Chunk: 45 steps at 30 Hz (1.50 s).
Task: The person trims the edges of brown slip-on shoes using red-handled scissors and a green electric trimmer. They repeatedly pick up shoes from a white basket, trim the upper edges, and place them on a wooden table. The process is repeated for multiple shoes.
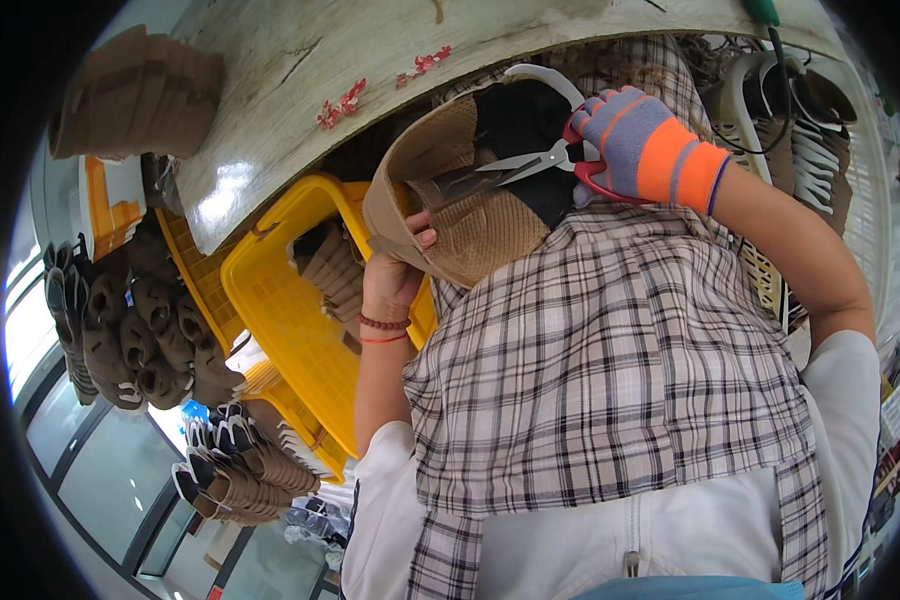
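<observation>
A tan mesh shoe upper (pixel 490 236) with a dark lining and a white edge lies across my lap, its inside turned up. My left hand (pixel 394 282), bare and with a beaded bracelet, grips its left edge, the fingertips showing inside the rim. In a grey and orange glove, my right hand (pixel 632 148) holds scissors (pixel 544 160) by their red handles. The blades are parted and point left over the inside of the upper. Whether they touch the material, I cannot tell.
A worn table (pixel 270 110) runs ahead, bearing red-and-white scraps (pixel 342 104) and a stack of brown pieces (pixel 140 92). To my left, a yellow basket (pixel 280 300) holds uppers; more uppers (pixel 240 465) are piled beyond. A white crate (pixel 870 190) stands right.
</observation>
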{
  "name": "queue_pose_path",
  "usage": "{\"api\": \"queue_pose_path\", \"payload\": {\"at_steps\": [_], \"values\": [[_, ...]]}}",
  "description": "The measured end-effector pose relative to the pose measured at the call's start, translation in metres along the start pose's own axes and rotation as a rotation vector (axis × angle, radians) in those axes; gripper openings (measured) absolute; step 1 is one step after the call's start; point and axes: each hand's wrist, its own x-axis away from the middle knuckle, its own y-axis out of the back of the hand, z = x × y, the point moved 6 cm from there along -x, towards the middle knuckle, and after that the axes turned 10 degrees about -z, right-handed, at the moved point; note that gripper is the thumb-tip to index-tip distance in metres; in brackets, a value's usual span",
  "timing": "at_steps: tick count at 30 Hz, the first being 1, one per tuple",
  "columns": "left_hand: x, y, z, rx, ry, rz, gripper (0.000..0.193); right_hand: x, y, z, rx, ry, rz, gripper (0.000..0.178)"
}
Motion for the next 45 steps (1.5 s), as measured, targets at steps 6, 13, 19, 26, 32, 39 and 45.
{"api": "queue_pose_path", "payload": {"at_steps": [6,13,19,26,32,39,45], "values": [[0.004,-0.005,-0.004,-0.043,-0.045,0.013,0.031,-0.009,-0.003,0.003,-0.004,0.071,0.023,0.041],[0.002,-0.003,-0.002,-0.039,-0.035,0.031,0.030,-0.017,-0.018,0.008,-0.054,-0.018,0.294,0.033],[0.010,-0.011,-0.006,-0.009,-0.065,0.033,0.030,-0.011,-0.011,0.014,-0.042,-0.053,0.202,0.039],[0.002,0.003,0.001,0.032,-0.067,-0.025,0.030,-0.029,-0.004,0.040,0.099,0.096,0.081,0.073],[0.000,0.004,0.002,0.055,-0.060,-0.021,0.028,-0.042,-0.001,0.057,0.051,0.115,0.214,0.065],[0.001,-0.003,0.002,0.062,-0.009,-0.011,0.029,-0.044,-0.012,0.056,-0.040,0.148,0.117,0.049],[0.000,0.006,0.002,0.044,-0.034,-0.068,0.031,-0.043,0.000,0.055,-0.097,0.042,0.390,0.065]]}}
